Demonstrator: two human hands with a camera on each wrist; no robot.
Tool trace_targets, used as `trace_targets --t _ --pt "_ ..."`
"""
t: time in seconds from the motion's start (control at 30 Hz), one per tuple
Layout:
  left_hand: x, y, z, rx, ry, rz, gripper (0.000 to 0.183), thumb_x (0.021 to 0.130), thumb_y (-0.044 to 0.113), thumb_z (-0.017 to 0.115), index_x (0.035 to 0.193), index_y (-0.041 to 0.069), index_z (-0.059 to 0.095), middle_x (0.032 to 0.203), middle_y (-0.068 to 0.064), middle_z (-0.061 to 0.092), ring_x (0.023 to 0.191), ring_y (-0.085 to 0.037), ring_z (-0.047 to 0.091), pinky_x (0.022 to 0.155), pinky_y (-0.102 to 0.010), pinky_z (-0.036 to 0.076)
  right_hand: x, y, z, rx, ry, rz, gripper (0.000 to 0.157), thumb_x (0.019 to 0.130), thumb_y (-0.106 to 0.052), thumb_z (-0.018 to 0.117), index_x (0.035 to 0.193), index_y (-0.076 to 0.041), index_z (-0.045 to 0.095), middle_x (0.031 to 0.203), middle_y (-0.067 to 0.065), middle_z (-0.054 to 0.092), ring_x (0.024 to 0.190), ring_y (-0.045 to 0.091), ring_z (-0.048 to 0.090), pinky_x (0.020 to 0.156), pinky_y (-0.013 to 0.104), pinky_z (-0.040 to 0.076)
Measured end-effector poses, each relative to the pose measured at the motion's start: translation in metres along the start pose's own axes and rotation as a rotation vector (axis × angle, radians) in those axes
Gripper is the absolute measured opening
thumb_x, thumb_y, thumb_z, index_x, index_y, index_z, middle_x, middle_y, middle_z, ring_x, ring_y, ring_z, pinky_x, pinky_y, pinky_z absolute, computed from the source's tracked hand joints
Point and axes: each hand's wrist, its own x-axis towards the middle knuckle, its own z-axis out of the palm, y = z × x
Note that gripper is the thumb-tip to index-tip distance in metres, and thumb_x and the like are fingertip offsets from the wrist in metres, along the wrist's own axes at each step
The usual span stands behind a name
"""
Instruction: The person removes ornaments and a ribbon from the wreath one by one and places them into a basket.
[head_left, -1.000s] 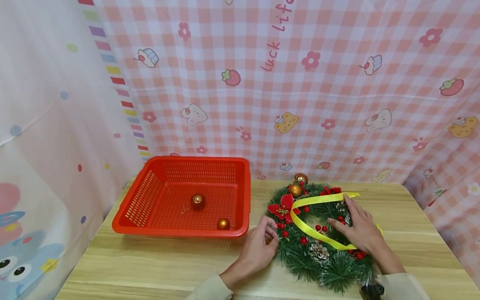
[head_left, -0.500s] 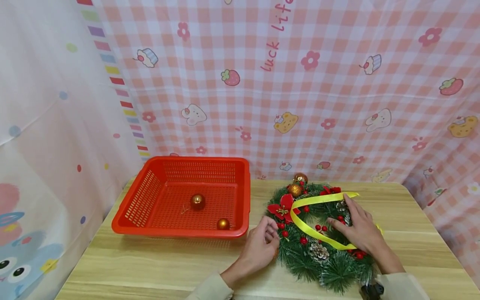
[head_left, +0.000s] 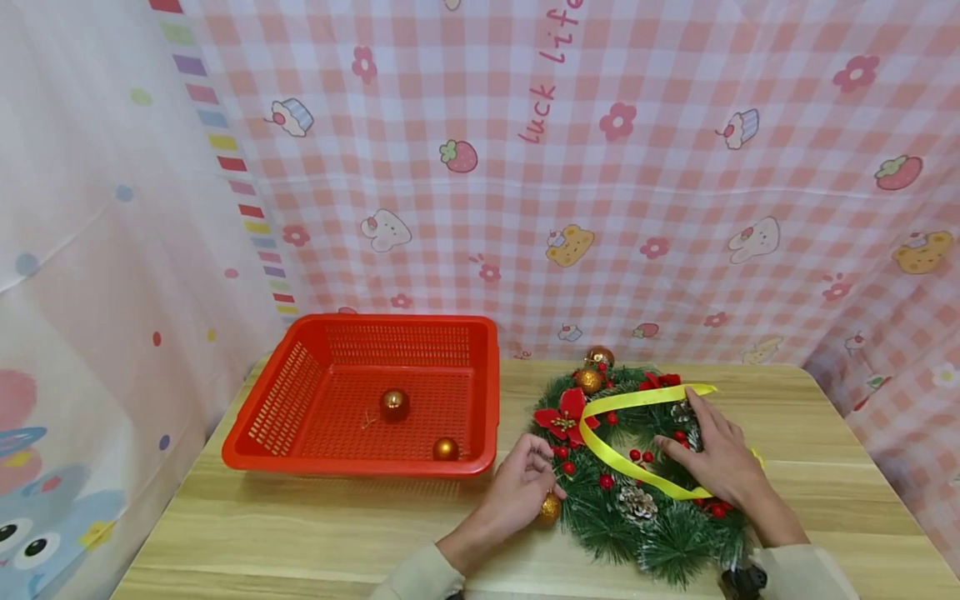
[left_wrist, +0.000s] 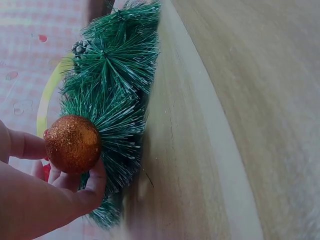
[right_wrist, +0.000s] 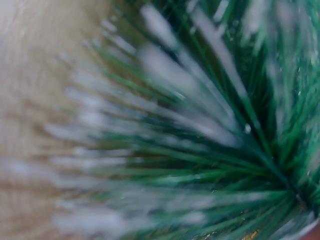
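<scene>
Nearest, two pale sleeves lead to the left hand and right hand. The left grip holds an orange ball, thumb on one side and fingers on the other, at the left edge of a wreath. The head view gives only part of this ball below the fingers; the left wrist view shows it nearly whole, round and rough with glitter, so it has no long axis. Whether it touches the needles is unclear.

The right grip is loose, fingers extended over the wreath's right side by the ribbon. The right wrist view adds blurred green needles with frosty white tips.

The wreath lies flat on the wood-grained desk, a bristly ring slanting from far left to near right. It carries a scaly pine cone, glossy red berries and a red flower. The smooth yellow ribbon bends round on the left, its arms running right.

Left of it, a red plastic basket with slotted walls holds two shiny balls. Behind hangs a checked pink curtain.
</scene>
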Motion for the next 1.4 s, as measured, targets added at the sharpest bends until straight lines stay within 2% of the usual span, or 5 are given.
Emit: trace_targets --t 0.33,0.63,0.77,1.03,1.4 --pt "0.000 0.002 0.002 0.036 0.026 0.010 0.020 0.091 -0.001 0.048 0.107 0.011 0.045 0.086 -0.010 0.053 0.059 -0.017 0.059 0.050 -0.025 0.045 0.000 -0.001 -0.001 0.003 -0.004 0.004 0.096 0.085 -0.064 0.049 0.151 -0.018 -0.005 0.151 0.029 0.010 0.125 0.062 0.016 0.084 0.076 0.024" --pt "-0.001 0.005 0.006 0.128 0.080 0.083 0.026 0.089 0.000 0.054 0.108 0.017 0.048 0.087 -0.007 0.057 0.057 -0.016 0.057 0.055 -0.030 0.052 0.000 -0.001 0.000 -0.004 0.005 0.004 0.096 0.085 -0.064 0.049 0.151 -0.018 -0.005 0.151 0.028 0.011 0.124 0.062 0.016 0.083 0.077 0.025" --pt "0.000 0.005 0.007 0.189 0.104 0.118 0.027 0.088 0.001 0.056 0.108 0.018 0.049 0.084 -0.004 0.059 0.059 -0.012 0.057 0.055 -0.026 0.051 0.000 0.000 0.000 -0.003 0.010 0.001 0.096 0.085 -0.064 0.049 0.151 -0.019 -0.005 0.151 0.028 0.011 0.124 0.062 0.016 0.082 0.077 0.025" --pt "0.000 0.007 0.007 0.372 0.173 0.179 0.028 0.086 0.004 0.059 0.107 0.020 0.051 0.084 0.009 0.057 0.073 -0.008 0.050 0.067 -0.023 0.041 0.000 -0.001 0.000 -0.006 0.006 0.004 0.096 0.085 -0.064 0.048 0.151 -0.018 -0.005 0.150 0.028 0.012 0.124 0.062 0.016 0.082 0.077 0.026" --pt "0.003 0.007 0.011 0.420 0.200 0.287 0.031 0.086 0.004 0.060 0.112 0.019 0.051 0.082 0.009 0.055 0.070 -0.006 0.045 0.065 -0.020 0.039 0.000 -0.001 0.000 -0.006 0.010 0.006 0.096 0.085 -0.064 0.048 0.151 -0.018 -0.004 0.151 0.028 0.011 0.124 0.061 0.017 0.081 0.077 0.026"
